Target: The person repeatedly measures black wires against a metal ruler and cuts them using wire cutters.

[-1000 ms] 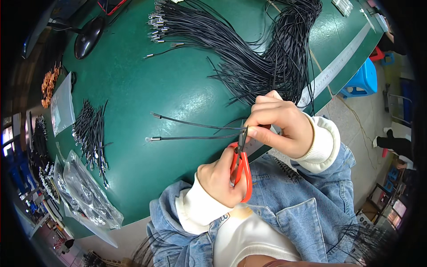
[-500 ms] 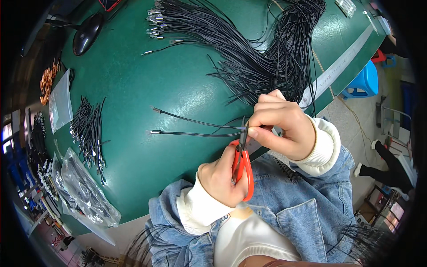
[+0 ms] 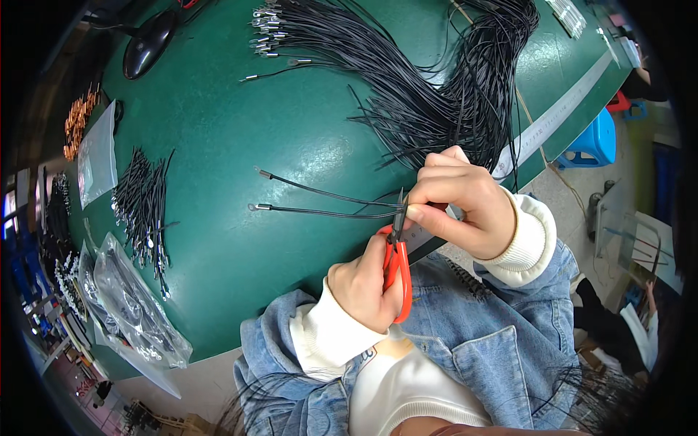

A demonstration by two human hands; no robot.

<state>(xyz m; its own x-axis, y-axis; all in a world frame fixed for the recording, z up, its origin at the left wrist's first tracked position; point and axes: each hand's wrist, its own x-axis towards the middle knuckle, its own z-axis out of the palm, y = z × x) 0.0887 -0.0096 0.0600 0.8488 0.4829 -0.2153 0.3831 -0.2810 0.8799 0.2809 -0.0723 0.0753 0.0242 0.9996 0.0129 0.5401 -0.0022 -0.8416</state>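
My left hand (image 3: 358,292) is wrapped round the orange-red handles of a pair of scissors (image 3: 405,287). Their dark blades point away from me and lie across two thin black cables (image 3: 331,212), right beside my right fingertips. Between thumb and forefinger, my right hand (image 3: 465,207) pinches those cables. Both run off to the left, side by side, and end in silver ring terminals above the green table (image 3: 240,138). Whether the blades have cut through cannot be made out. Part of a steel ruler (image 3: 416,237) shows beneath my hands.
A large bundle of black cables (image 3: 414,80) with silver terminals lies at the far side. To the left are a smaller pile of short cables (image 3: 143,211), clear plastic bags (image 3: 138,305) and copper-coloured parts (image 3: 78,127). A blue stool (image 3: 592,142) stands beyond the right edge.
The two cables' terminal ends have turned slightly, so their rings show more plainly. My hands and the scissors stay almost in place. At the right, a person in the background has shifted.
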